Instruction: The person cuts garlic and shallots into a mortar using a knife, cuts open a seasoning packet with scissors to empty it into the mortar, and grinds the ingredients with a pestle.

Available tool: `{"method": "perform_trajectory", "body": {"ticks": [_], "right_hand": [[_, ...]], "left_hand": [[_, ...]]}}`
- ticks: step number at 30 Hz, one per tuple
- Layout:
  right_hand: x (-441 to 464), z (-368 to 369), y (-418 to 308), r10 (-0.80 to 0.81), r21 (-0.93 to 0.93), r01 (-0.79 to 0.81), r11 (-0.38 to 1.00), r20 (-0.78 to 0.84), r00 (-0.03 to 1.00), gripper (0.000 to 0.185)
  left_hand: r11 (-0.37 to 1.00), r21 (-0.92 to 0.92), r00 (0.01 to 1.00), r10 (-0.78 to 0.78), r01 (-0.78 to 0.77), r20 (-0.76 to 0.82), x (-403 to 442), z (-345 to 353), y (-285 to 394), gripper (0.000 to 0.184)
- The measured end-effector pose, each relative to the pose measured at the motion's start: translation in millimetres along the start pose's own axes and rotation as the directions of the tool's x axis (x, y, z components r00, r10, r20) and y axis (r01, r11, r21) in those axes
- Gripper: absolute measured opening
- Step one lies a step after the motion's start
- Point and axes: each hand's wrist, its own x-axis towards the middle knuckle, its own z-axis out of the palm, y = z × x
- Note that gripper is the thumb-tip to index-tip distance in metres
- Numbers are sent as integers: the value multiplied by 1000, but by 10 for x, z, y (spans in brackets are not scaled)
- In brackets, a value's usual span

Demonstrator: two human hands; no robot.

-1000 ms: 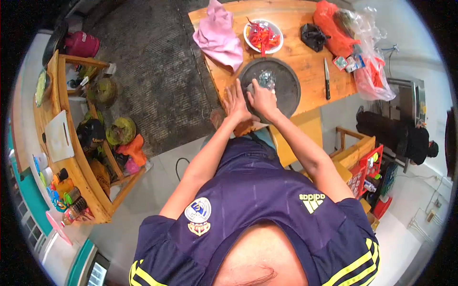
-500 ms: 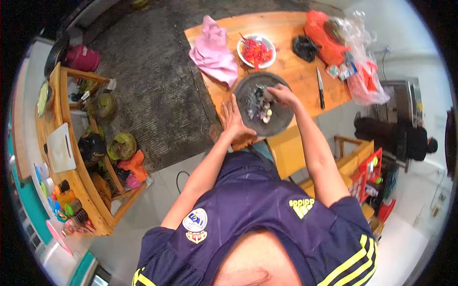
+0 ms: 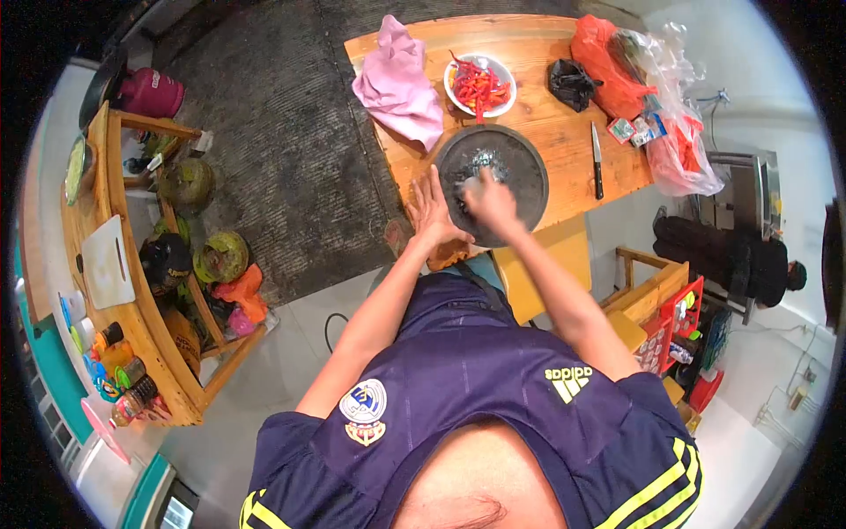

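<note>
A round dark stone mortar (image 3: 530, 189) sits at the near edge of the wooden table, with a wet, shiny patch of whitish bits (image 3: 483, 160) on it. My left hand (image 3: 432, 212) lies against the mortar's left rim, thumb and fingers spread. Over the mortar's middle is my right hand (image 3: 493, 207), its fingers curled and slightly blurred. A pale greyish shape shows at the fingertips, but what it is I cannot make out. The peeled cloves seen before are hidden under this hand. Beyond the mortar stands a white bowl (image 3: 505, 108) of red chillies (image 3: 476, 86).
A pink cloth (image 3: 401, 84) lies at the table's left, a knife (image 3: 597, 163) at the right. Black (image 3: 571, 84) and orange (image 3: 599, 62) plastic bags sit at the back right. A wooden shelf (image 3: 159, 353) stands left; a person in dark clothes (image 3: 731, 256) is at far right.
My right hand has moved from the mortar's upper right toward its near middle, covering the cloves. My left hand stays at the rim. The view has shifted slightly.
</note>
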Motion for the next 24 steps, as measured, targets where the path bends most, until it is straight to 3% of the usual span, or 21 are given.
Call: {"method": "perform_trajectory", "body": {"ticks": [1,4,5,6,8,9,10,12,14,16,18,19,22,24], "right_hand": [[-172,132,-33,-173,-143,146,979,-199,965,56],[186,-144,73,85,94,-82,992,-32,996,52],[458,-275,246,113,344,-150,927,126,986,49],[505,-402,182,126,316,-197,928,231,965,50],[220,2,89,-111,77,107,991,44,993,50],[-153,69,-149,-152,10,152,988,-60,987,47],[-283,129,-139,-319,-121,305,945,-126,939,44],[-204,-93,-175,-150,-86,146,986,-48,988,44],[195,-152,49,-35,25,37,999,-94,995,43],[304,-138,133,-42,135,57,989,-108,993,44],[-19,66,68,-100,58,103,993,-58,993,50],[-165,134,17,-165,-59,159,986,-136,977,57],[117,-90,5,33,95,-32,995,-3,999,61],[397,-39,137,-65,184,63,981,7,998,58]], "left_hand": [[1000,-9,1000,-15,15,15,-66,37,-11,167],[1000,-18,999,-24,25,28,-77,22,17,167],[999,-31,1000,27,-27,-14,-84,44,-21,166],[999,-26,999,34,-34,-8,-93,29,-18,165],[999,-24,1000,23,-23,6,-73,24,-22,164],[1000,-18,1000,-1,1,0,-93,3,15,163],[999,-30,1000,16,-17,-16,-73,33,-19,164],[999,-7,999,35,-35,-16,-110,12,11,165],[999,-5,999,32,-32,-2,-123,17,14,165],[1000,-5,1000,19,-19,15,-111,-1,27,166],[1000,-10,999,-17,17,38,-80,-10,15,166],[1000,-19,1000,-2,2,18,-87,-7,8,165],[1000,5,999,26,-26,-28,-121,-16,37,165],[1000,-1,1000,-7,7,14,-105,-31,35,164]]}}
